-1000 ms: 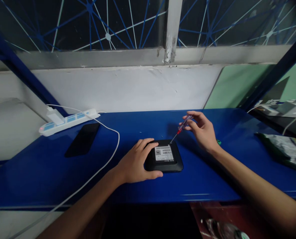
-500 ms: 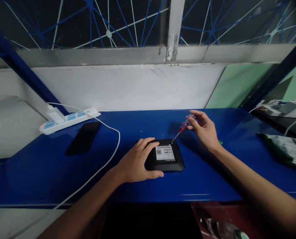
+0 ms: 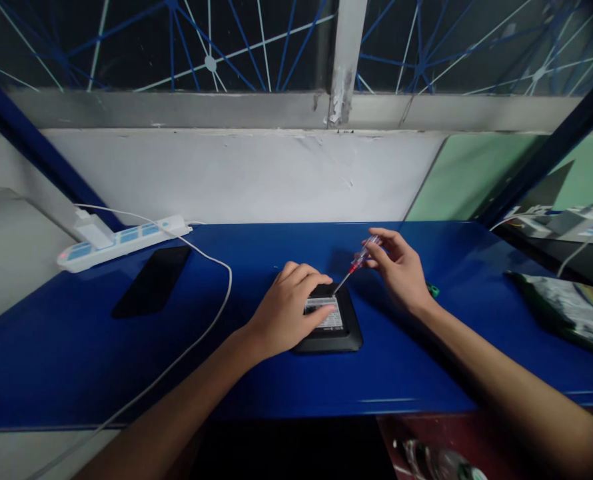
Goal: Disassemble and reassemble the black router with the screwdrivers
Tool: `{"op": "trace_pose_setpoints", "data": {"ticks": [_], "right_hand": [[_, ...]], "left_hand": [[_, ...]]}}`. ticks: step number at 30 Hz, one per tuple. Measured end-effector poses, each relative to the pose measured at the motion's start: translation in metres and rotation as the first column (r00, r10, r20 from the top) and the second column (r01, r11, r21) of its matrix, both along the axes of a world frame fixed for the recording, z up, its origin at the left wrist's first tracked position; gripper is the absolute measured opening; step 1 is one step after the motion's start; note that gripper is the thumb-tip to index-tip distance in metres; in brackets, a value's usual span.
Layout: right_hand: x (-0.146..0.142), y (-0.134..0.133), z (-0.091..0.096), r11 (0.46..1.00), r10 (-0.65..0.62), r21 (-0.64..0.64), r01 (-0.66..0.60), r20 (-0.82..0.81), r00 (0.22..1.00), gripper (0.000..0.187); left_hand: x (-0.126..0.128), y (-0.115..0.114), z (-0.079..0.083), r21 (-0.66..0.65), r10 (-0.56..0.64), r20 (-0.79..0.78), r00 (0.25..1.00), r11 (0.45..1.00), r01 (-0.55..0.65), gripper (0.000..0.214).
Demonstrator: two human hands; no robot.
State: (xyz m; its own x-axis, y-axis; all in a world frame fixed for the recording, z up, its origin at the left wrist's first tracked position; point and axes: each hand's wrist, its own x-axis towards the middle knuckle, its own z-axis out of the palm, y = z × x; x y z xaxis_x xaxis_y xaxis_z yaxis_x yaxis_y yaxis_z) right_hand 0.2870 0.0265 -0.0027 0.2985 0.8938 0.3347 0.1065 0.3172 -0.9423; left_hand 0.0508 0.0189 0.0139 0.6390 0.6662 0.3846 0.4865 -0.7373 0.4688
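A small black box-shaped device (image 3: 344, 333) with a white label lies face down on the blue table (image 3: 256, 373). My left hand (image 3: 289, 310) lies over its left half, fingers spread across the label and pressing it down. My right hand (image 3: 399, 270) pinches a thin screwdriver (image 3: 354, 265) with a clear and red handle. The screwdriver slants down to the left and its tip meets the device's far edge, just beside my left fingertips.
A white power strip (image 3: 119, 241) with a plugged adapter lies at the back left, its white cable (image 3: 201, 333) running toward me. A dark phone (image 3: 149, 281) lies flat near it. A small green thing (image 3: 432, 290) sits behind my right wrist. A crumpled bag (image 3: 566, 303) lies at right.
My left hand has slid from the device's left edge up onto its top, covering most of the label. The screwdriver tip has shifted a little left along the far edge.
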Motion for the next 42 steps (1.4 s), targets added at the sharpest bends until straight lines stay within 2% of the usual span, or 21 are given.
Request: {"op": "trace_pose_setpoints", "data": {"ticks": [5, 8, 11, 14, 17, 23, 28, 33, 42], "right_hand": [[-0.001, -0.002, 0.001, 1.0, 0.004, 0.016, -0.004, 0.013, 1.0, 0.031], [-0.003, -0.003, 0.004, 1.0, -0.011, 0.029, 0.011, 0.02, 1.0, 0.029], [-0.004, -0.003, 0.006, 0.998, -0.035, 0.049, 0.035, -0.009, 0.999, 0.027], [-0.003, -0.003, 0.007, 0.996, -0.047, 0.069, 0.052, -0.068, 0.997, 0.027], [-0.002, -0.003, 0.007, 0.996, -0.042, 0.081, 0.048, -0.074, 0.996, 0.028], [-0.003, -0.005, 0.009, 0.996, -0.033, 0.074, 0.043, -0.123, 0.992, 0.029], [-0.004, -0.004, 0.01, 0.997, -0.027, 0.065, 0.037, -0.145, 0.989, 0.029], [-0.002, -0.003, 0.008, 0.994, -0.013, 0.108, 0.031, -0.166, 0.986, 0.027], [-0.001, -0.001, 0.006, 0.994, -0.034, 0.105, 0.043, -0.084, 0.996, 0.028]], "left_hand": [[0.018, 0.011, -0.004, 0.011, 0.02, -0.066, 0.998, 1.0, -0.019, 0.005], [0.016, 0.015, -0.007, -0.001, 0.042, -0.015, 0.999, 0.999, -0.042, 0.008], [0.011, 0.017, -0.007, -0.093, 0.049, 0.084, 0.995, 0.995, -0.041, 0.009], [0.007, 0.017, -0.005, -0.216, 0.111, 0.171, 0.979, 0.974, -0.073, 0.01], [0.005, 0.017, -0.004, -0.302, 0.154, 0.21, 0.965, 0.949, -0.086, 0.01], [0.007, 0.017, -0.001, -0.414, 0.16, 0.263, 0.952, 0.909, -0.038, 0.008], [0.007, 0.016, -0.001, -0.436, 0.16, 0.276, 0.948, 0.9, -0.025, 0.008], [0.007, 0.016, -0.003, -0.451, 0.163, 0.258, 0.952, 0.892, -0.031, 0.014], [0.006, 0.015, -0.002, -0.34, 0.094, 0.222, 0.971, 0.94, -0.013, 0.014]]}}
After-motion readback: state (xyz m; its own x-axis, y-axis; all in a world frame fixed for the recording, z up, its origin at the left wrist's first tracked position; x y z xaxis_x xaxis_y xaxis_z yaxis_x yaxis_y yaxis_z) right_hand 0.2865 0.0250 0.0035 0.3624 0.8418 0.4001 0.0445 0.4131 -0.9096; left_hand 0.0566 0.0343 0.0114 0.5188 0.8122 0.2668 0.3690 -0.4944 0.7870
